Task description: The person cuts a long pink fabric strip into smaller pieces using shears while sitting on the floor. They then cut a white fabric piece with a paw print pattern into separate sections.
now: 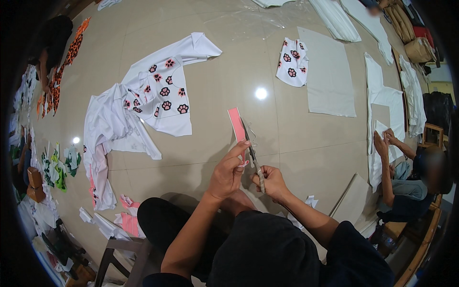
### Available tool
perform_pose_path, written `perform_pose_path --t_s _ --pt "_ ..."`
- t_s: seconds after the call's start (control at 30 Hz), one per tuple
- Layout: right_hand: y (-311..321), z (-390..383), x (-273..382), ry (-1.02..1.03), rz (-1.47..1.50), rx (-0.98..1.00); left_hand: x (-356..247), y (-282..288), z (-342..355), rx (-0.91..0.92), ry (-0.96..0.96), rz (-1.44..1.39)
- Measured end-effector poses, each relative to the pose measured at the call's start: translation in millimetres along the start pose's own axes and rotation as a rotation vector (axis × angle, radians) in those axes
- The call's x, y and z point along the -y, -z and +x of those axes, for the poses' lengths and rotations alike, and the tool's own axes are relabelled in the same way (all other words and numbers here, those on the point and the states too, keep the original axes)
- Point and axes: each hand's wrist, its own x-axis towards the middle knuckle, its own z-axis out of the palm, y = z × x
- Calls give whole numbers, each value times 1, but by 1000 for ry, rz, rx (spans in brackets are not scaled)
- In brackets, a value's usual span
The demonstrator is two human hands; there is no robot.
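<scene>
right hand (272, 182) grips the scissors (254, 155); left of them, left hand (224, 176) pinches a pink strip (236, 123), so close that a slip could nick skin.

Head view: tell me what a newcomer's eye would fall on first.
Likely the pink strip near the centre, held in the left hand, with scissors in the right hand alongside its edge. Then the white paw-print garment on the floor, upper left, and the smaller paw-print piece, upper right of centre.
</scene>
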Motion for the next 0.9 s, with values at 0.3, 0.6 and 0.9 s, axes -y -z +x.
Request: perform_pose_path --t_s 0.3,0.6,0.9 --pt "1 1 -7 5 -13 -15 0 1 -1 -4 -1 8" --pt "5 2 -12 18 -44 -16 1 0 -1 -11 30 -5" --pt "3 -2 -5 -6 -49 -9 0 0 -1 -13 20 1"
